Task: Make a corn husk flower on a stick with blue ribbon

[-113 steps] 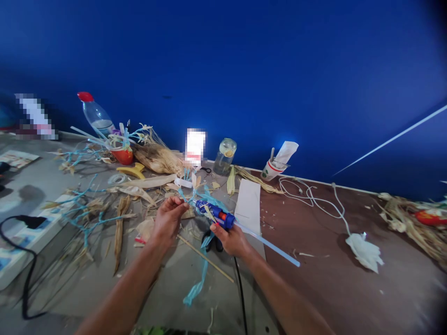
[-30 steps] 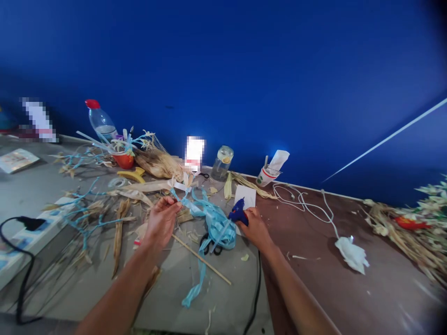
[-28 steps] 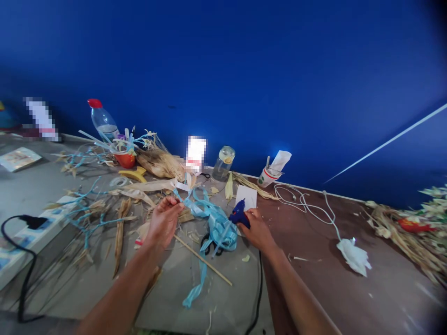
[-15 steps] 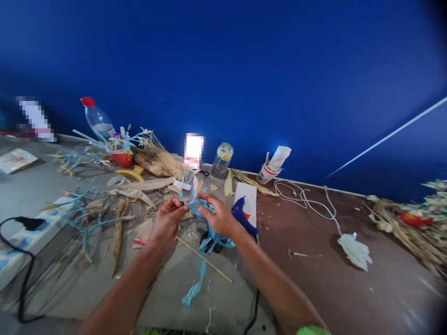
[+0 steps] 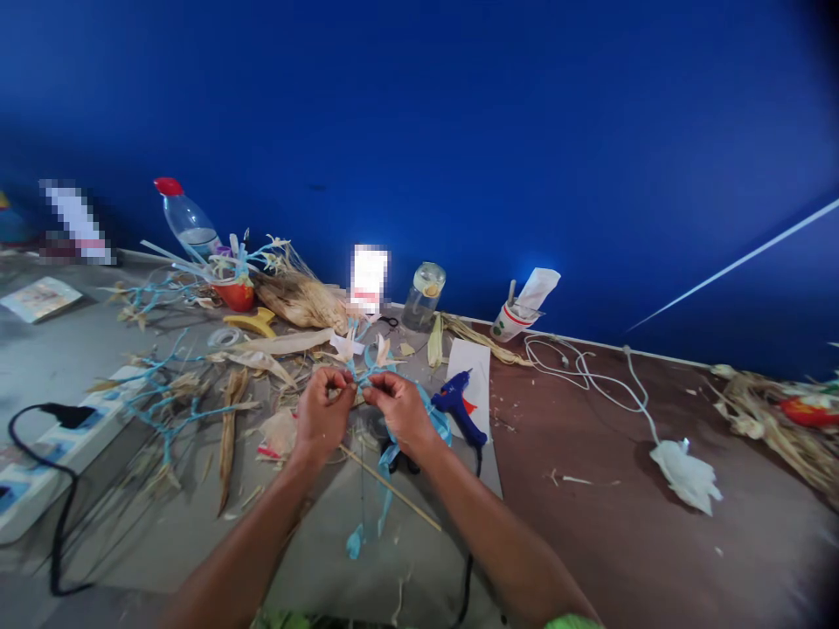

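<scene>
My left hand [image 5: 324,412] is closed in a pinch on a blue-wrapped stem [image 5: 362,379]. Pale husk petals [image 5: 386,347] stick up just above my fingers. My right hand [image 5: 401,411] pinches light blue tape [image 5: 440,426] right beside it, the fingertips of both hands almost touching. The tape loops behind my right wrist, and a loose end [image 5: 355,542] hangs lower down. My fingers partly hide the stem. A dark object under the tape is mostly covered. Below my hands lies a thin wooden stick [image 5: 393,489].
A blue glue gun [image 5: 459,406] rests on white paper [image 5: 477,354] to the right. Blue-wrapped branches [image 5: 167,419] and a power strip [image 5: 98,437] lie left. Behind stand a glass jar [image 5: 423,297], a paper cup [image 5: 511,321] and a red-capped bottle [image 5: 190,223]. Dried husks [image 5: 301,301] are scattered about.
My right hand has moved down and closed to a pinch near the left fingertips. The tape's hanging end has shifted and rises closer to my hands. The view has turned slightly left.
</scene>
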Tool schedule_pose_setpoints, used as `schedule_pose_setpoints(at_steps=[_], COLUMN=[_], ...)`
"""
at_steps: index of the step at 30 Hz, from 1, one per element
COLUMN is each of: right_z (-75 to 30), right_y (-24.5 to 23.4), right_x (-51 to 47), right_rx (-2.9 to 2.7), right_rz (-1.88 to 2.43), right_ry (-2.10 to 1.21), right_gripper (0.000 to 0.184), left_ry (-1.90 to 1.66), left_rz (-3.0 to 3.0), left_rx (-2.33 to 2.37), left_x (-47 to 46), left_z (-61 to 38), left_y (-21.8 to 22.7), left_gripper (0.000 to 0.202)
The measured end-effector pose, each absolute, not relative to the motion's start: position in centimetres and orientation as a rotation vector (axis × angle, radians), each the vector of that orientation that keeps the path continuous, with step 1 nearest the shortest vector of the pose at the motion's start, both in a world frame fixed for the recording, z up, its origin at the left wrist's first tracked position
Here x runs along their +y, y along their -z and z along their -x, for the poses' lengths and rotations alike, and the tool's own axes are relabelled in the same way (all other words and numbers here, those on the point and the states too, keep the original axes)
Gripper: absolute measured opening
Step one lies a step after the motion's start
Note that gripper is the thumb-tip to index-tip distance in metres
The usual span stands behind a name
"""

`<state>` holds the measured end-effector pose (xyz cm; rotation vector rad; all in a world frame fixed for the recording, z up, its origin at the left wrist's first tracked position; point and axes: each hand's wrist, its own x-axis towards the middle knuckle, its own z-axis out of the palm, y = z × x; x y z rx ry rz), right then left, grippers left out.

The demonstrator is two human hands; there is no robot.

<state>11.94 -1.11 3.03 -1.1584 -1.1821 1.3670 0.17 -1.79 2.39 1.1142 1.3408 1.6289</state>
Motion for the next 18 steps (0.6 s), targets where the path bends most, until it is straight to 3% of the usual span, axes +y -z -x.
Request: schedule_pose_setpoints(at_steps=[10, 18], right_z=[-11.6, -12.3], right_y=[-3.3, -3.7], right_x=[-1.9, -2.1], right_rx=[-1.052, -1.223], right_rz=[1.144, 1.331], right_ry=[-1.354, -1.126], right_gripper=[0.011, 0.019], left_ry=[-1.612, -1.551], left_rz=[-1.57, -1.6], left_rx=[1.378, 1.342], left_x=[-2.8, -3.2], left_z=[0.0, -0.2], left_y=[-2.0, -2.1], left_gripper=[0.019, 0.012])
